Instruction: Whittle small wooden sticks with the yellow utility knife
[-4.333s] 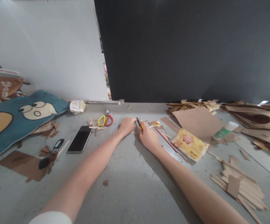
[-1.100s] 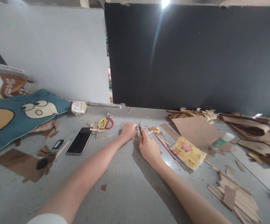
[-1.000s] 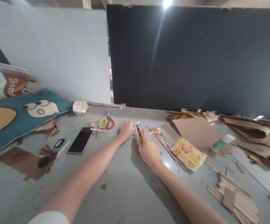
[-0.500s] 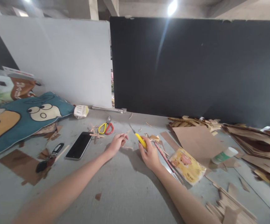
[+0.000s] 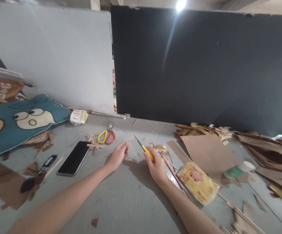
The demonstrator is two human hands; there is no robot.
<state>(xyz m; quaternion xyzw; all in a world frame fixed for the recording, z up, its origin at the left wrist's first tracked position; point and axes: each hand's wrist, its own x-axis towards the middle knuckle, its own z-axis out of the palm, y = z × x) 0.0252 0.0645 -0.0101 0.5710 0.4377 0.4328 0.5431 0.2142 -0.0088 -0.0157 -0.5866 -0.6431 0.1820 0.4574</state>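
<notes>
Above the table, my left hand [image 5: 118, 155] pinches a thin wooden stick [image 5: 131, 138], its free end pointing up and to the right. My right hand [image 5: 156, 164] is wrapped round the yellow handle of a utility knife [image 5: 147, 152]. The knife's dark blade reaches up and left, its tip close to the stick's end; whether they touch I cannot tell. Beneath my left hand another short wooden stick [image 5: 130, 160] lies on the table. Scissors [image 5: 106, 136] with one yellow and one red handle lie beyond my left hand, beside a small pile of sticks [image 5: 95, 145].
A phone [image 5: 74, 158] and keys [image 5: 39, 174] lie to the left, near a blue cartoon cushion [image 5: 33, 113]. On the right are a yellow tissue pack [image 5: 197, 182], cardboard sheets [image 5: 207, 151] and a green-and-white glue stick [image 5: 238, 169]. Dark and white panels stand behind the table [image 5: 131, 201].
The camera view has tilted down and shifted slightly. My left hand stays closed on the stick, and the knife blade points at its end more squarely than before.
</notes>
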